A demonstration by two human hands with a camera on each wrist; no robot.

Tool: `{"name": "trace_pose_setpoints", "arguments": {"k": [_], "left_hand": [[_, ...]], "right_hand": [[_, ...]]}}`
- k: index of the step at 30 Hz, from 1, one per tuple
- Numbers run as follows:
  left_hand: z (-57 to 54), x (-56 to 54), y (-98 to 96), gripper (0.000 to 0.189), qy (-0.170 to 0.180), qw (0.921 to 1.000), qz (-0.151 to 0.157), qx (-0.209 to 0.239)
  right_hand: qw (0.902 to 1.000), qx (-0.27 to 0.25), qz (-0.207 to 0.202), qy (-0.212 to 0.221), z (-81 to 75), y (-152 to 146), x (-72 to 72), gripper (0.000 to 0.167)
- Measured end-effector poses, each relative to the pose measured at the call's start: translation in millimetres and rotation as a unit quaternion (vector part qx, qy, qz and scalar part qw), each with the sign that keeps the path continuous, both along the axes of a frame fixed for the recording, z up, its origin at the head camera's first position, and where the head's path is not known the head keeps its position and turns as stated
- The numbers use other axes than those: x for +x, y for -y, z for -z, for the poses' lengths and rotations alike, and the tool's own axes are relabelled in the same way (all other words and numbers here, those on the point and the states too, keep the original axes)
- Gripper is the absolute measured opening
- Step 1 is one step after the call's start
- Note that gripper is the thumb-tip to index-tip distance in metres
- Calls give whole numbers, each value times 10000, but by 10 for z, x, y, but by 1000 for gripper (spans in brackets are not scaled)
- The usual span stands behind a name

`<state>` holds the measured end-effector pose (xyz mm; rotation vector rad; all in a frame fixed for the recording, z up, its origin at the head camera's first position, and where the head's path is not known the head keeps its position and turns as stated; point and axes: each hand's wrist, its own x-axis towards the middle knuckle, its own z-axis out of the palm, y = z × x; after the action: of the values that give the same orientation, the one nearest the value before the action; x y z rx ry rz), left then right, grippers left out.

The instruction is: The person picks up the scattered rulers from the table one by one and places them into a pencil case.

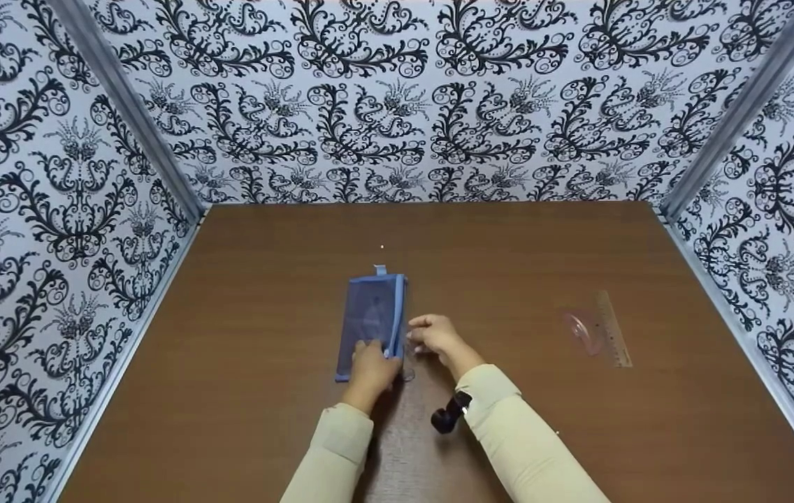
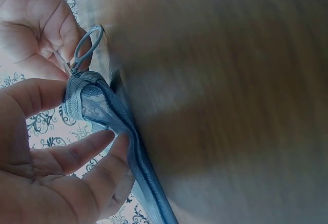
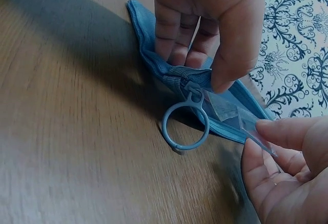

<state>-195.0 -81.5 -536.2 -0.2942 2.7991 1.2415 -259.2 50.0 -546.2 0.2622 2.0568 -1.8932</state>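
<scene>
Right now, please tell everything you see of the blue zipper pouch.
The blue zipper pouch has a darker, gauzy panel, blue edging, a tab and a ring pull. It lies on the brown table, zipper along its right side. The left hand grips its near end; the right hand holds clear plastic at the zipper.

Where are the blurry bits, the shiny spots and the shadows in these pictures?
Head view: a pale sheen on the table near the bottom middle, plus a bright glint on the clear pinkish piece; left wrist view: the table looks smeared, while the blue pouch is crisper; right wrist view: a broad dark shadow runs from the upper left towards the pouch.
</scene>
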Motion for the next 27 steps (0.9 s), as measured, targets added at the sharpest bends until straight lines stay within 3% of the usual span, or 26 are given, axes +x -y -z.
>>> {"name": "trace_pose_setpoints", "arguments": {"k": [16,27], "left_hand": [[31,-9,-9,52,-184,9997,-12,-188],[24,-12,0,52,-67,10000,-44,-58]], "right_hand": [[9999,-132,-89,32,18,63,-17,31],[9999,99,-138,-18,-22,97,-11,28]]}}
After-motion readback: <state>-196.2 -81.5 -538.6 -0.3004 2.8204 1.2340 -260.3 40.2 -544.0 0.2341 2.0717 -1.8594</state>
